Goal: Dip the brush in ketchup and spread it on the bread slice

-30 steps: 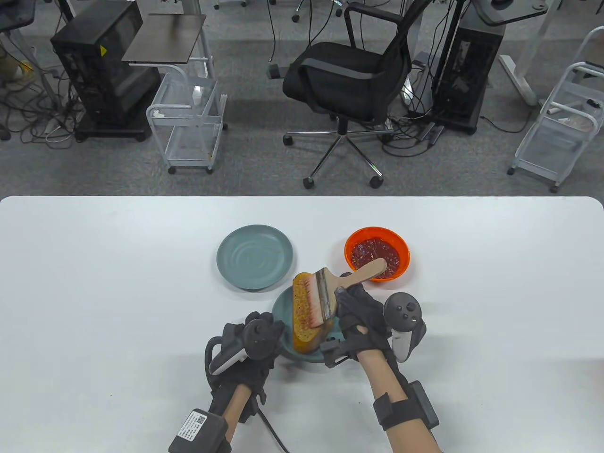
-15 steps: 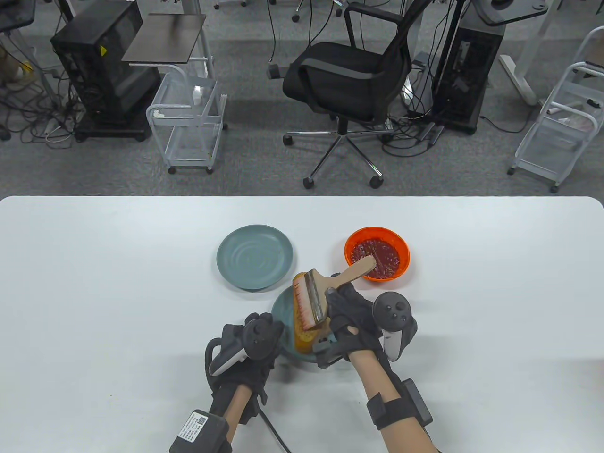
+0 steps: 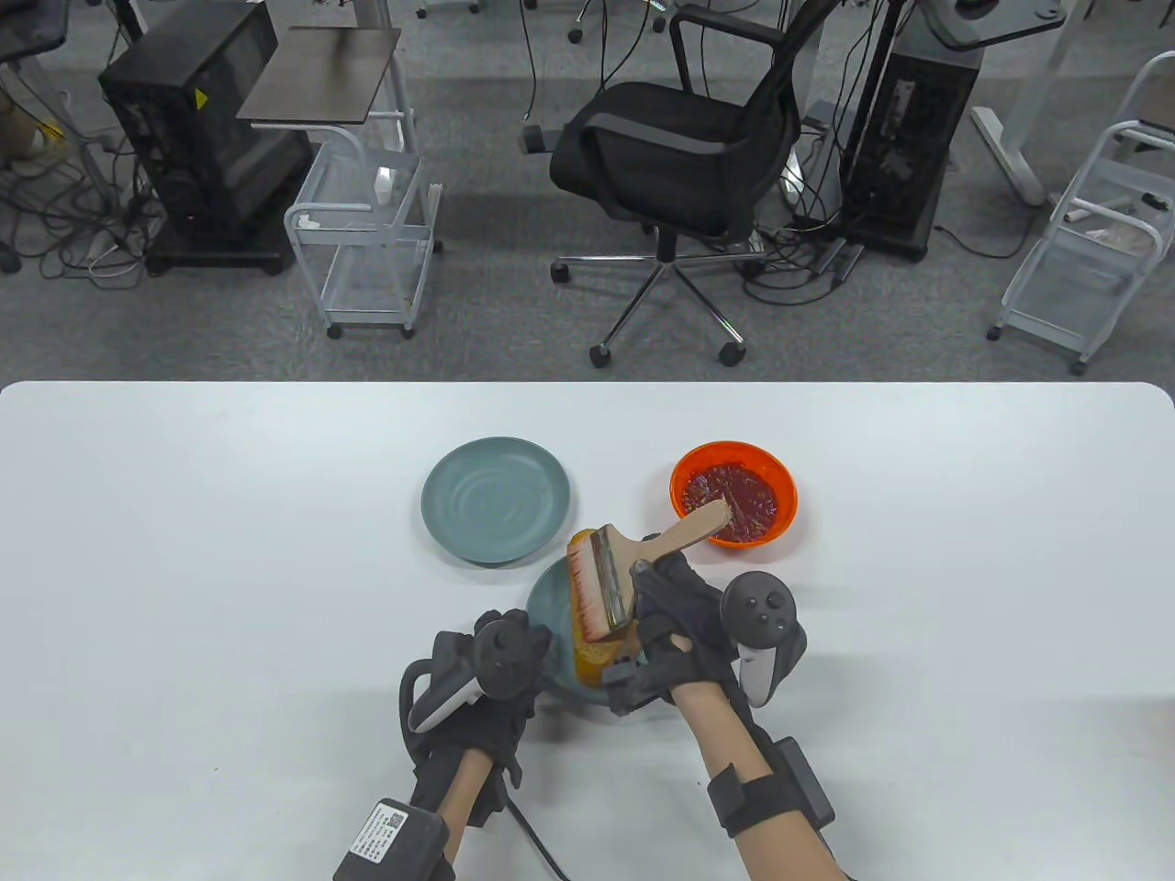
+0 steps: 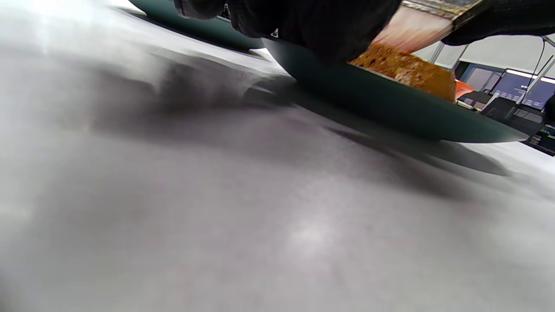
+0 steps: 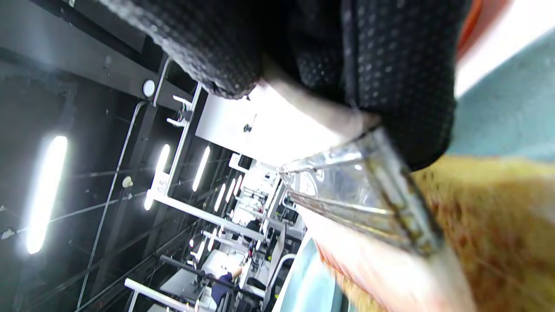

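Observation:
My right hand (image 3: pixel 684 624) grips the wooden handle of a wide flat brush (image 3: pixel 613 578). Its red-stained bristles lie across the bread slice (image 3: pixel 592 652), which rests on a teal plate (image 3: pixel 548 601) near the table's front. The brush covers most of the bread. My left hand (image 3: pixel 500 665) holds the plate's left rim; in the left wrist view its fingers (image 4: pixel 312 21) rest on the plate edge (image 4: pixel 381 108), with the bread (image 4: pixel 407 69) beyond. The orange bowl of ketchup (image 3: pixel 732 494) stands behind and to the right. The right wrist view shows the brush's metal ferrule (image 5: pixel 360 195) over the bread (image 5: pixel 490 216).
A second, bare teal plate (image 3: pixel 496 498) stands behind and left of the first. The white table (image 3: pixel 184 596) spreads wide on both sides. An office chair (image 3: pixel 679 156) and carts stand beyond the far edge.
My right hand has swept the brush leftward across the bread, from its right side to cover most of it. The left hand and plate have stayed in place.

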Action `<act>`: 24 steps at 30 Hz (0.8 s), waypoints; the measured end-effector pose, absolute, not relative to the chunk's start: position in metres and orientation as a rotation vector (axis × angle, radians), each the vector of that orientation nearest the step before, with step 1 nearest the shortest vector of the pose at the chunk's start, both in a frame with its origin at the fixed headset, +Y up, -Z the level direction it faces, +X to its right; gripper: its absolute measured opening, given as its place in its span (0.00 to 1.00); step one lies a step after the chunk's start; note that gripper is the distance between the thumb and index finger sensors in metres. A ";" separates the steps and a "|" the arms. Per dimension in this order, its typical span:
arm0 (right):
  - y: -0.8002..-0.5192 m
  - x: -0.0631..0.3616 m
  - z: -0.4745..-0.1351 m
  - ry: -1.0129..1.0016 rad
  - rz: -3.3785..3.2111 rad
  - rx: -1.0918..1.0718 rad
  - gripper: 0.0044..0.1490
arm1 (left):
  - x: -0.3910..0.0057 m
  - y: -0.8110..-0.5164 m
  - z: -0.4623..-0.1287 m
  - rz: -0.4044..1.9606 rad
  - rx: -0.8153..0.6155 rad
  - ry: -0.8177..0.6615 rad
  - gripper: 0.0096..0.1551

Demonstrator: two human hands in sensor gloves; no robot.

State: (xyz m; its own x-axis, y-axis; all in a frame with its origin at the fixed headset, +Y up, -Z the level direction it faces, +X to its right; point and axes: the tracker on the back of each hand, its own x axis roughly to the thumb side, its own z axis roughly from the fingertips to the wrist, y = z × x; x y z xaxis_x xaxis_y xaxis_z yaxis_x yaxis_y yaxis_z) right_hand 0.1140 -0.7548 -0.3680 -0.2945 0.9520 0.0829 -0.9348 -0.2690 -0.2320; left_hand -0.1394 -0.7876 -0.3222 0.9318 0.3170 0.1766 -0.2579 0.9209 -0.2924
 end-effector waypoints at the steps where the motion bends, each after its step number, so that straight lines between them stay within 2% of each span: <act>1: -0.751 0.120 -0.368 -0.345 1.891 -0.079 0.33 | -0.140 -0.787 -0.322 0.302 -0.269 -0.223 0.28; 3: -0.744 0.130 -0.367 -0.470 2.023 -0.042 0.32 | -0.140 -0.787 -0.322 0.307 -0.270 -0.221 0.28; 5: -0.741 0.129 -0.365 -0.495 2.014 -0.006 0.33 | -0.139 -0.787 -0.322 0.302 -0.269 -0.222 0.28; 10: -0.751 0.101 -0.364 -0.262 1.815 0.007 0.33 | -0.139 -0.787 -0.321 0.296 -0.270 -0.214 0.28; 13: -0.759 0.096 -0.366 -0.232 1.852 0.004 0.33 | -0.138 -0.787 -0.320 0.278 -0.270 -0.211 0.28; 16: -0.763 0.109 -0.371 -0.221 1.795 -0.063 0.33 | -0.140 -0.787 -0.320 0.289 -0.277 -0.211 0.28; 22: -0.746 0.136 -0.368 -0.498 1.983 -0.094 0.32 | -0.143 -0.788 -0.321 0.313 -0.280 -0.207 0.28; 24: -0.742 0.131 -0.368 -0.479 1.942 -0.085 0.32 | -0.143 -0.788 -0.321 0.309 -0.283 -0.207 0.28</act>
